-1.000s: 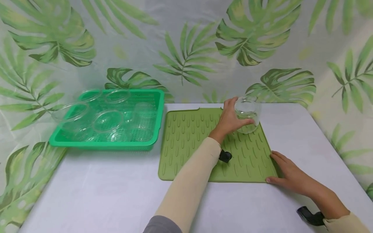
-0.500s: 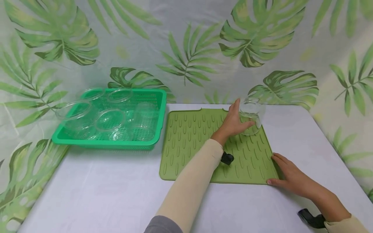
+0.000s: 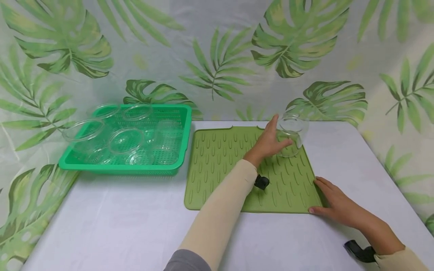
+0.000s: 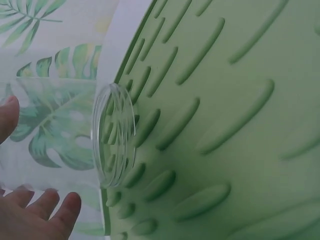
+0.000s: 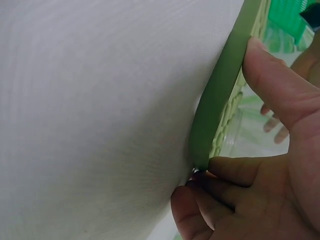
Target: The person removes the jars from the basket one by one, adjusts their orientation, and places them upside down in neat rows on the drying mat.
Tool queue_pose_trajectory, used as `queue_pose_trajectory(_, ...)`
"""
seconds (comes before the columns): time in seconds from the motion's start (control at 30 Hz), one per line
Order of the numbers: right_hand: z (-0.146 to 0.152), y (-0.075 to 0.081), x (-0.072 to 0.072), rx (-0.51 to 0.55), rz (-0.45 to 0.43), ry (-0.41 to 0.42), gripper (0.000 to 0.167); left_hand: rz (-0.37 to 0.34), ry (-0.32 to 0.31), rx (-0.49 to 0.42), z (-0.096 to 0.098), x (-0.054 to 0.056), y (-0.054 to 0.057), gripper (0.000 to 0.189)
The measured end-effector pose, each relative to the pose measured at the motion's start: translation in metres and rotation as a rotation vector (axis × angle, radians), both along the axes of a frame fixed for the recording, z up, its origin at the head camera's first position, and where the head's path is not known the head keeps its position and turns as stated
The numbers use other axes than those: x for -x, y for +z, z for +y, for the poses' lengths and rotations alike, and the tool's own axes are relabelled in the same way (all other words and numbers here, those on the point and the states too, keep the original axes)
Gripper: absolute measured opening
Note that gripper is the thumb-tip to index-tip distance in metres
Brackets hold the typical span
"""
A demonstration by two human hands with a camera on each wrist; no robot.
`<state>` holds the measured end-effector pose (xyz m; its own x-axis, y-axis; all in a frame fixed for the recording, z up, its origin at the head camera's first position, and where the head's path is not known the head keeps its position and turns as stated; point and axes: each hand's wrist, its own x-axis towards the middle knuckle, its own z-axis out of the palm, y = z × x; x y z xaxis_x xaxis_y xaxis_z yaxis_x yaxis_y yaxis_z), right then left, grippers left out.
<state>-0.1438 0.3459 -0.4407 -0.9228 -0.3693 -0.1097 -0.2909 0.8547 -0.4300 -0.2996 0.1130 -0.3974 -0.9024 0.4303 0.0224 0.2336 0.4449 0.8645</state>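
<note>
A clear, empty-looking glass stands upright near the far right corner of the green ridged drying mat. My left hand is at its left side, thumb and fingers spread apart around it. In the left wrist view the thumb and fingers of the left hand lie loosely on opposite sides of the glass, its round base on the mat. At the mat's front right corner rests my right hand, thumb by the front edge and fingertips along the side edge. The right wrist view shows the right hand touching the mat's rim.
A green plastic basket with several clear glasses in it stands on the left of the white-covered table. Behind the table hangs a leaf-patterned cloth. Black straps with mounts sit at both wrists.
The glass has gone from leaning in the left hand's grip to standing upright on the mat, and the left fingers have loosened and moved slightly off it. The right hand stays put.
</note>
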Motion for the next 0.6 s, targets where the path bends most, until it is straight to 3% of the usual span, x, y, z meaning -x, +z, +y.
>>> queue_pose_trajectory(0.23,0.0002,0.0024,-0.0010,-0.003,-0.014,-0.009,0.098,-0.048,-0.035,0.018,-0.0009,0.0023,0.0077,0.097)
queue_pose_trajectory(0.6,-0.0012,0.0038,-0.0019,-0.008,-0.035,-0.014,0.100,-0.053,-0.001,0.023,-0.0025,0.0013,0.0081,0.092)
